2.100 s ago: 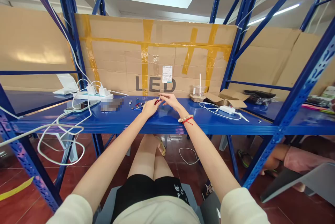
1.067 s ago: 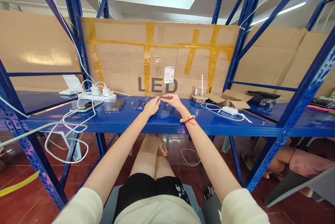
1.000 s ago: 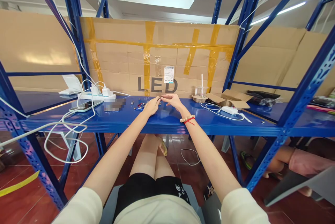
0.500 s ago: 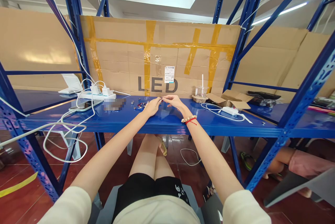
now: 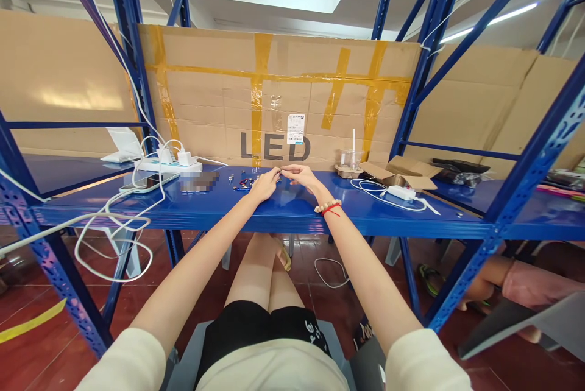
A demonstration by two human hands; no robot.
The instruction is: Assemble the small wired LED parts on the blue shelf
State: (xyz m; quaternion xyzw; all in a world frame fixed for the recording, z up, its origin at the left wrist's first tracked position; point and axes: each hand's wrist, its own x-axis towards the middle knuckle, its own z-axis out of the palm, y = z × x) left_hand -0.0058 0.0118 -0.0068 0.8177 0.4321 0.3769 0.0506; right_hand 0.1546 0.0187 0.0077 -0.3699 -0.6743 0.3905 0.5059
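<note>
My left hand [image 5: 265, 185] and my right hand [image 5: 300, 176] meet fingertip to fingertip just above the blue metal shelf top [image 5: 301, 214]. Both are closed in a pinch around something small and dark, too tiny to name and mostly covered by the fingers. Beside my left hand, to its left, lies a loose cluster of small parts [image 5: 244, 183], some blue, some red and some shiny. A beaded bracelet and a red string [image 5: 328, 207] circle my right wrist.
At left are a power strip [image 5: 170, 167] with plugs, a phone [image 5: 148, 183] and looped white cables. A plastic cup with a straw [image 5: 351, 159], an open cardboard box [image 5: 402, 173] and a white adapter [image 5: 402, 193] stand right. Taped cardboard [image 5: 210, 105] closes the back. Another person's leg [image 5: 493, 275] shows lower right.
My hands stay together at nearly the same spot. The right fingers have shifted slightly left and straightened a little over the left fingertips.
</note>
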